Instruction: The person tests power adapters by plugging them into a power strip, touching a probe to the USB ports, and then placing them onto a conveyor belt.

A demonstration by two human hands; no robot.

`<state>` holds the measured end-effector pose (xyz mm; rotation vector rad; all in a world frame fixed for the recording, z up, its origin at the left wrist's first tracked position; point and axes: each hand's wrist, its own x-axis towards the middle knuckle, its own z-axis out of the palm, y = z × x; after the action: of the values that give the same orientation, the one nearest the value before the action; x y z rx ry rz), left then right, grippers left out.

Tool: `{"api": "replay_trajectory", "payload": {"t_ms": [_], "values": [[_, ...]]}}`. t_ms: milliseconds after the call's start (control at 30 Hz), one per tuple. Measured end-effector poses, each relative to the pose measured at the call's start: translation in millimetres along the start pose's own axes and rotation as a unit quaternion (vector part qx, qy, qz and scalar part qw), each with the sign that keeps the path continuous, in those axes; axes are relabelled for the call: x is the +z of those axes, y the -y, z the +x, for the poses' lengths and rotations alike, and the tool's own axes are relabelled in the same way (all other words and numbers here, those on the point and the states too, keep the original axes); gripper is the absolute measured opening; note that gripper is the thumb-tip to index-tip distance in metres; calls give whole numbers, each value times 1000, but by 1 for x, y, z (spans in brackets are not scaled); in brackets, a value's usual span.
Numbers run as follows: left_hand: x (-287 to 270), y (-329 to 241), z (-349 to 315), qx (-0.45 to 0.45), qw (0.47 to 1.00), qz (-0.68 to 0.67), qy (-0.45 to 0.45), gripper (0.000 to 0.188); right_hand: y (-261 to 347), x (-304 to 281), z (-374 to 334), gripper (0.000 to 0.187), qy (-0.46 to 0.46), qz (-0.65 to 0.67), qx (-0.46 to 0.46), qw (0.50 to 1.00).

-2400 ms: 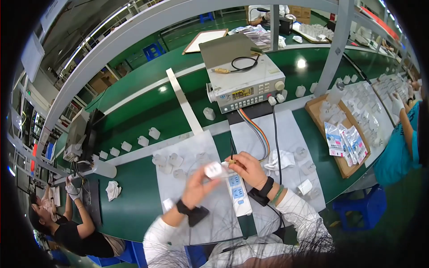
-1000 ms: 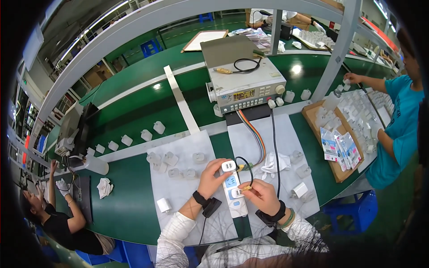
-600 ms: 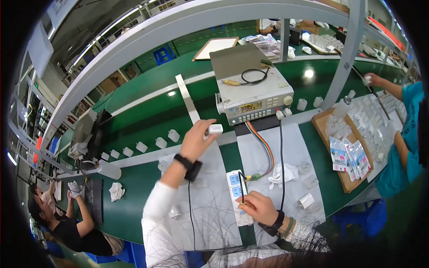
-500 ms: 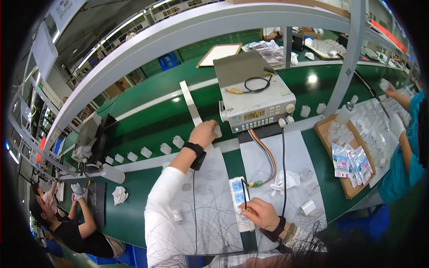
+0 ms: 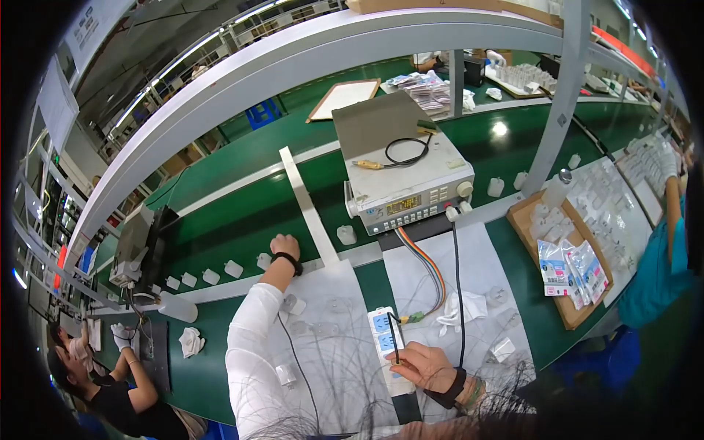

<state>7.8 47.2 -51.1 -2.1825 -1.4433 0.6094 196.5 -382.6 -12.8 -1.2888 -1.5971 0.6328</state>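
Note:
My left hand (image 5: pixel 284 247) reaches to the far edge of the bench with its fingers curled. It covers the spot beside a white plug-in charger (image 5: pixel 264 261); what its fingers hold is hidden. Another white charger (image 5: pixel 346 235) stands on the green strip, right of the pale divider bar (image 5: pixel 304 198). My right hand (image 5: pixel 427 366), low in the view, pinches the end of a short black cable (image 5: pixel 397 345) over a white power strip (image 5: pixel 383 330) with blue sockets. That cable runs to a green connector (image 5: pixel 415 317) joined to multicoloured wires.
A bench meter (image 5: pixel 411 183) with a lit display stands behind the power strip. Several white chargers (image 5: pixel 211 276) line the strip at left. A cardboard tray (image 5: pixel 568 312) holds clear parts and packets at right. A crumpled white cloth (image 5: pixel 466 308) lies nearby. Co-workers sit at both sides.
My left hand has let go of the white charger right of the divider bar and moved left to the row of chargers. My right hand stays at the power strip.

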Motion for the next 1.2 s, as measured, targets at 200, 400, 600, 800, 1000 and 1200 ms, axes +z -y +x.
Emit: {"api": "replay_trajectory", "payload": {"t_ms": [200,400,600,800,1000,1200], "values": [[-72,2,-67,146,955,-200,-165,21,-3,-9,-1,22,0,-13,21,1000],[-118,-46,-201,256,623,-738,-31,46,-3,-16,-1,23,-10,-28,22,999],[-93,-93,-228,222,597,-771,17,46,4,-10,0,24,-12,-1,30,999],[-101,-102,-233,249,691,-679,-3,45,-5,-8,-3,25,-7,-6,34,999],[-73,-105,-252,284,696,-631,-193,45,-3,-9,-4,25,-24,4,14,1000],[-84,-99,-289,411,597,-676,-130,47,-7,-7,-3,23,-30,-33,-22,999]]}}
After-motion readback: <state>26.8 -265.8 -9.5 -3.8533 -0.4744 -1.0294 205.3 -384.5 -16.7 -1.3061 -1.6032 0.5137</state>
